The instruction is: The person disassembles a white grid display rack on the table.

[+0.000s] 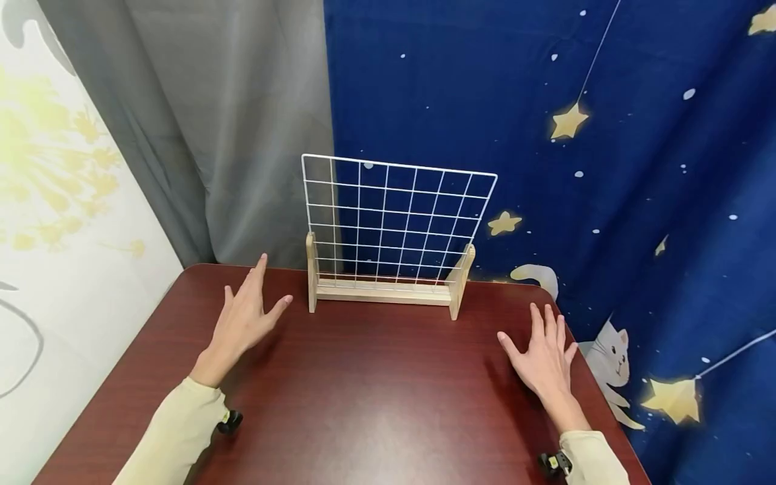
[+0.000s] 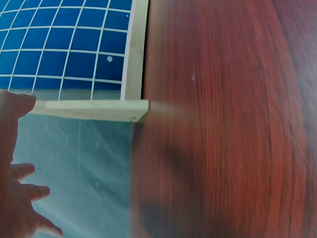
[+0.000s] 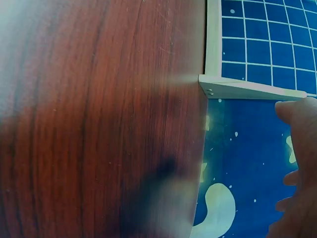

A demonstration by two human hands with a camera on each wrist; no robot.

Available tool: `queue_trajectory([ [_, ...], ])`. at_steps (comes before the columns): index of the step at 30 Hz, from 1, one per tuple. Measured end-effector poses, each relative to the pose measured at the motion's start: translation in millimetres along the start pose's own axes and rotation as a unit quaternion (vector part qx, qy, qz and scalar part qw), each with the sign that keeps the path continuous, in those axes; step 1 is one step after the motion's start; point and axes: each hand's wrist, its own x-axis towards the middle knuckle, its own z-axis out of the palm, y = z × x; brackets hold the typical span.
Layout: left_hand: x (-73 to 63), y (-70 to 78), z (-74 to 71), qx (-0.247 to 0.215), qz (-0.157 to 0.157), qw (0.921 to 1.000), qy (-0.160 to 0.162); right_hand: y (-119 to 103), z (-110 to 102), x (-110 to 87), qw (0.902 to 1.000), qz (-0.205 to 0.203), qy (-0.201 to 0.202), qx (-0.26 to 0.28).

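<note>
A white wire grid panel (image 1: 397,222) stands upright in a pale wooden stand (image 1: 382,292) at the back of the table. To the left of the stand my left hand (image 1: 242,320) hovers over the table, fingers spread and holding nothing. On the other side my right hand (image 1: 543,360) is held above the table near its right edge, fingers apart, also with nothing in it. Neither hand touches the grid. In the left wrist view the wooden side piece (image 2: 94,109) shows beyond the thumb; the right wrist view shows the opposite side piece (image 3: 247,89).
The dark red-brown wooden table (image 1: 364,397) has rounded back corners. Behind it hang a grey curtain (image 1: 254,135) and a blue curtain (image 1: 436,87) with stars and a cat. A white patterned surface (image 1: 67,222) borders the left side.
</note>
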Motion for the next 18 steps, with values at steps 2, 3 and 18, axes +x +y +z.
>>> queue_trajectory([
  [2, 1.9, 3.7, 2.1, -0.026, -0.009, 0.9996, -0.006, -2, -2, -2.4, 1.0000, -0.001, 0.002, 0.001],
  [3, 3.0, 5.1, 3.1, -0.040, -0.014, 0.9991, -0.009, -2, -2, -3.6, 1.0000, -0.002, 0.004, 0.002],
  [18, 26.8, 18.2, 16.2, -0.316, -0.011, 0.9487, 0.001, -47, 18, 18.9, 0.9702, -0.140, 0.155, 0.123],
])
